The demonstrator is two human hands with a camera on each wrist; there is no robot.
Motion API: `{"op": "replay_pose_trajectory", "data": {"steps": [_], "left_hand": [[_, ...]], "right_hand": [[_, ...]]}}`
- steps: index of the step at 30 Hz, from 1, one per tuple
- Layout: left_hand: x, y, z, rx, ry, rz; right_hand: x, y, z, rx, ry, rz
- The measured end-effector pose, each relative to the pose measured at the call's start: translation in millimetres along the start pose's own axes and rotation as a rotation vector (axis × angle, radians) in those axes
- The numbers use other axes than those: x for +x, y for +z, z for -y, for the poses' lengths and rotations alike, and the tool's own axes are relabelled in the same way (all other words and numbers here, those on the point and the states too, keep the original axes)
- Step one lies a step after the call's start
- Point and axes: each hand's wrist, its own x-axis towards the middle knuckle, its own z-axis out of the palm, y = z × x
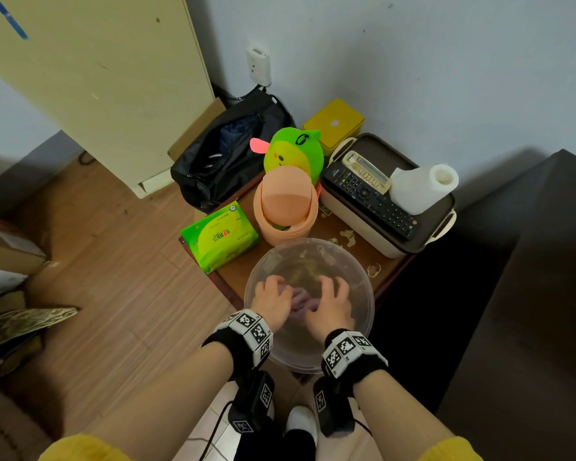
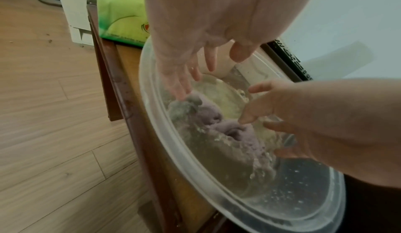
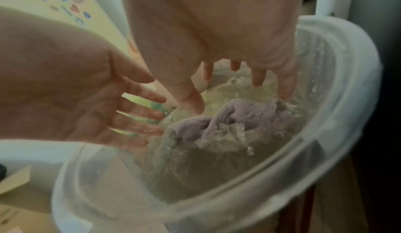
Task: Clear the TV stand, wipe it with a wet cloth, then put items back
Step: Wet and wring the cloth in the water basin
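Observation:
A crumpled purple cloth (image 1: 298,299) lies in water inside a clear plastic basin (image 1: 369,294) at the front of the brown TV stand (image 1: 326,224). Both hands are down in the basin. My left hand (image 1: 273,299) is on the cloth's left side, its fingers spread and straight; one fingertip touches the cloth (image 2: 217,120) in the left wrist view. My right hand (image 1: 330,304) hovers over the cloth's right side with fingers spread, gripping nothing (image 3: 236,89). Water splashes around the cloth (image 3: 238,116). The basin's rim (image 3: 303,151) is cloudy and wet.
Behind the basin stand a green tissue pack (image 1: 218,236), a peach swing-lid bin (image 1: 286,207), a green plush toy (image 1: 293,151), a yellow tin (image 1: 333,123) and a lidded box (image 1: 356,224) carrying remotes (image 1: 373,194) and a paper roll (image 1: 419,188). A black bag (image 1: 226,151) lies on the floor; a dark sofa (image 1: 529,294) is right.

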Motion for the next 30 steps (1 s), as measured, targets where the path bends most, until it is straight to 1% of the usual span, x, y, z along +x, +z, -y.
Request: {"op": "replay_pose_trajectory", "data": {"steps": [2,4,5,6,8,10,11,13,15,19,21,23,25,27,30], "left_hand": [[2,-4,1,0.019,0.023,0.012],[0,-6,1,0.039,0.066,0.064],[-1,-7,0,0.051,0.084,0.082],[-3,-6,-1,0.058,0.091,0.099],[-5,-6,-2,0.077,0.080,0.125],[-5,-8,-2,0.020,0.036,0.113],[-5,-8,-1,-0.027,0.005,0.111],[-4,-8,-1,-0.124,-0.045,0.094],[-6,-10,-4,-0.146,-0.066,0.099],[-12,-9,-10,-0.146,-0.112,0.153],[-11,-7,-12,-0.136,-0.136,0.169],[-11,-6,-15,-0.156,-0.142,0.154],[-9,-4,-17,-0.198,-0.113,0.142],[-6,-2,-17,-0.222,-0.083,0.143],[-2,2,-13,-0.222,-0.031,0.126]], "right_hand": [[2,4,-1,-0.054,-0.055,0.027],[7,11,-3,-0.180,-0.105,0.148],[9,14,-5,-0.238,-0.107,0.207],[10,17,-7,-0.272,-0.101,0.236],[14,19,-11,-0.292,-0.097,0.194],[18,18,-14,-0.266,-0.091,0.141],[19,16,-15,-0.185,-0.064,0.132],[15,9,-16,0.062,-0.015,0.117],[8,4,-16,0.238,-0.010,0.089],[-8,-8,-8,0.560,-0.009,0.104],[-12,-15,-2,0.794,0.008,0.097],[-15,-22,5,1.002,0.023,0.096],[-16,-25,13,1.084,0.004,0.102],[-15,-20,19,1.075,-0.020,0.100],[-11,-11,18,0.860,-0.052,0.105]]}}
